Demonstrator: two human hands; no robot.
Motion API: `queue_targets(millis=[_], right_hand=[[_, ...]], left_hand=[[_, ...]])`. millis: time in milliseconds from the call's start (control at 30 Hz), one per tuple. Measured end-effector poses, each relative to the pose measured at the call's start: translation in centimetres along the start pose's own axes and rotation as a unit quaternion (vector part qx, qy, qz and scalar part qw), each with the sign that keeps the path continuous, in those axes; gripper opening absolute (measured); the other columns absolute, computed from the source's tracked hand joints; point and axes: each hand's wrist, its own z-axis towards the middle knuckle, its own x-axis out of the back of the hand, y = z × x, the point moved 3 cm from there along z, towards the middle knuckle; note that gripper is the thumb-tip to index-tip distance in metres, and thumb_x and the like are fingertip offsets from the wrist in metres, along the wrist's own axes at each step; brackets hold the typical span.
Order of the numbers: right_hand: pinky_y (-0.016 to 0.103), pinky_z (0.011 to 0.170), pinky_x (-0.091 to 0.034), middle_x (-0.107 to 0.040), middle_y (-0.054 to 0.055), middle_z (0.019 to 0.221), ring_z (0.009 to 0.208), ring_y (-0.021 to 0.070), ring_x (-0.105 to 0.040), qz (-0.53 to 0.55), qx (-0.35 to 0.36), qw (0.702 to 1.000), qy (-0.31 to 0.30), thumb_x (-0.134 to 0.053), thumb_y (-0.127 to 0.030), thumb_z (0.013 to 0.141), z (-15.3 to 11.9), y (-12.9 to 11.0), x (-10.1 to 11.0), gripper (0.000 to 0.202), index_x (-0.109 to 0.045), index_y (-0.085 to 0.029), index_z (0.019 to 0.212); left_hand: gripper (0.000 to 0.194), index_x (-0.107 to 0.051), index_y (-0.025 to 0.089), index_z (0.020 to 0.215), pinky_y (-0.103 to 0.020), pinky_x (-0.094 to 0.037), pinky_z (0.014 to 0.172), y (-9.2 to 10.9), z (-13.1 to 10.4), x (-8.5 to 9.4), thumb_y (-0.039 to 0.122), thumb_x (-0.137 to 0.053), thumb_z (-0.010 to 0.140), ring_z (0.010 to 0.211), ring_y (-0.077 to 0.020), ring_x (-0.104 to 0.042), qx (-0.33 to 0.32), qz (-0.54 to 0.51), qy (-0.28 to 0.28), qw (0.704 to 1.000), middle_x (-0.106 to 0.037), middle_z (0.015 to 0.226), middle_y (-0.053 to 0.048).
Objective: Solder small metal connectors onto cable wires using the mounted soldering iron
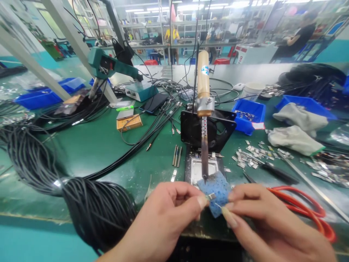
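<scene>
One small metal connector (212, 196) sits clamped in the fingers of the left hand (174, 209), at its two o'clock; the right hand (257, 214) angles toward ten o'clock, fingers pinched on a thin pale strand (218, 206).

Rows of ceiling lights (188, 7) are glowing along the top, and pale glare is spreading around them. Windows (50, 23) are shining brightly at the upper left, while a pale metal frame (79, 47) is rising in slanting posts closer by. Tall open racks (188, 23) are stretching across the far side. Red stools (222, 61) are standing low beyond the desk (81, 149), whose green top is catching reflections. A white cabinet (255, 52) is standing toward the right, and a wall (338, 51) is showing turquoise at the right edge.
</scene>
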Motion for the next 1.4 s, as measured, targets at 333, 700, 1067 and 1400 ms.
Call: queue_targets(millis=[333, 700, 1067, 1400], right_hand=[[0.023, 0.079, -0.065, -0.080, 0.003, 0.098, 0.088, 0.0193, -0.078, 0.007, 0.029, 0.999, 0.015, -0.074, -0.018, 0.085, 0.68, 0.32, -0.69, 0.012, -0.077, -0.027, 0.092], [0.021, 0.081, -0.065, -0.081, 0.002, 0.098, 0.089, 0.0176, -0.079, -0.058, 0.056, 0.997, -0.018, -0.075, -0.015, 0.084, 0.28, 0.51, -0.86, 0.014, -0.075, -0.025, 0.093], [0.017, 0.084, -0.063, -0.080, -0.001, 0.102, 0.092, 0.0140, -0.079, -0.064, 0.058, 0.996, -0.029, -0.073, -0.013, 0.085, 0.37, 0.61, -0.92, 0.017, -0.072, -0.026, 0.096], [0.014, 0.083, -0.061, -0.081, -0.002, 0.099, 0.090, 0.0123, -0.079, -0.059, 0.072, 0.996, -0.016, -0.072, -0.012, 0.086, 0.71, 0.13, -0.96, 0.016, -0.071, -0.026, 0.094]], left_hand=[[0.022, -0.073, 0.013, 0.078, -0.023, -0.034, 0.058, -0.11, 0.28, 0.01, 0.033, -0.072, 0.088, 0.060, -0.0108, -0.041, 0.008, -0.061, 0.005, 0.998, -0.057, 0.066, 0.003], [0.022, -0.072, 0.014, 0.073, -0.021, -0.033, 0.057, 0.15, 0.00, -0.18, 0.030, -0.072, 0.088, 0.059, -0.0103, -0.038, -0.002, -0.063, 0.018, 0.998, -0.055, 0.063, 0.004], [0.022, -0.070, 0.014, 0.072, -0.022, -0.032, 0.058, 0.09, 0.21, -0.16, 0.029, -0.070, 0.088, 0.061, -0.0109, -0.038, -0.008, -0.045, 0.022, 0.999, -0.054, 0.065, 0.003], [0.022, -0.069, 0.014, 0.073, -0.023, -0.031, 0.058, 0.16, 0.05, -0.04, 0.028, -0.069, 0.089, 0.062, -0.0111, -0.037, -0.007, -0.041, 0.018, 0.999, -0.053, 0.065, 0.003]])
